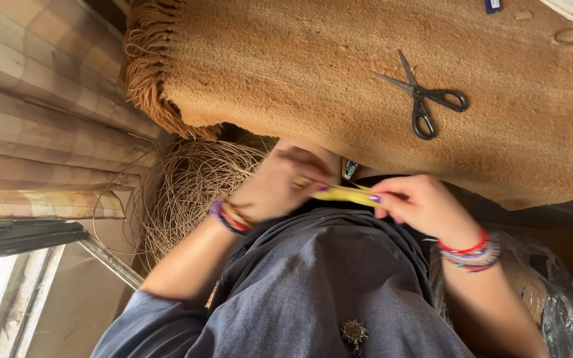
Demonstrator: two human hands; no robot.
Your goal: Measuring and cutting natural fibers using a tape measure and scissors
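Note:
My left hand [274, 185] and my right hand [420, 202] are close together above my lap. Between them they pinch a short yellow strip [343, 193], one end in each hand's fingertips. The left hand is blurred by motion. Beaded bracelets circle both wrists, and the nails are painted purple. Black scissors [422, 99] lie shut on a brown fringed mat [286, 66] beyond my hands, a little past the right one.
A coil of thin tan cane strands [190, 189] lies left of my left hand, below the mat's fringe. A clear plastic bag [552, 298] sits at the lower right. A checked curtain [41, 99] and a window frame [28, 238] fill the left side.

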